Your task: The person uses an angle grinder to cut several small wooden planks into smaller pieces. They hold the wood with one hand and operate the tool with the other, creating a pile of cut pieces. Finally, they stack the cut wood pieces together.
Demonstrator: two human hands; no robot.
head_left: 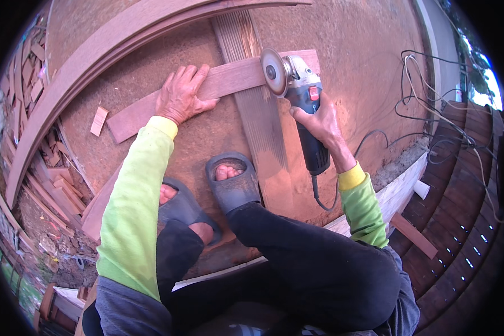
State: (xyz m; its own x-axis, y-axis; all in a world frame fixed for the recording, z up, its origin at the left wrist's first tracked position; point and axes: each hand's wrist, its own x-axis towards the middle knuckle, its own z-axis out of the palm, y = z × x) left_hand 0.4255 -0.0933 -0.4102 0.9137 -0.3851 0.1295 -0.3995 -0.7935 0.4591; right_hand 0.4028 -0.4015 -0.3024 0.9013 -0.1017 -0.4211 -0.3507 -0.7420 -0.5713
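My left hand (pixel 183 94) bears down on a slightly curved wooden board (pixel 232 78), fingers over its far edge and thumb along its near edge. The board lies across a grooved timber plank (pixel 256 115). My right hand (pixel 323 122) grips the body of an angle grinder (pixel 313 147), thumb across it just below a red switch. The grinder's round disc (pixel 274 71) is over the board's right part; whether it touches the wood I cannot tell. A black cord leaves the grinder's lower end.
Long curved wooden strips (pixel 67 92) arch across the far left. Offcuts (pixel 61 187) are heaped at the left, and a small wood block (pixel 99 121) lies near the board. Tangled cables (pixel 431 112) spread at the right. My sandalled feet (pixel 232 179) are close to the plank.
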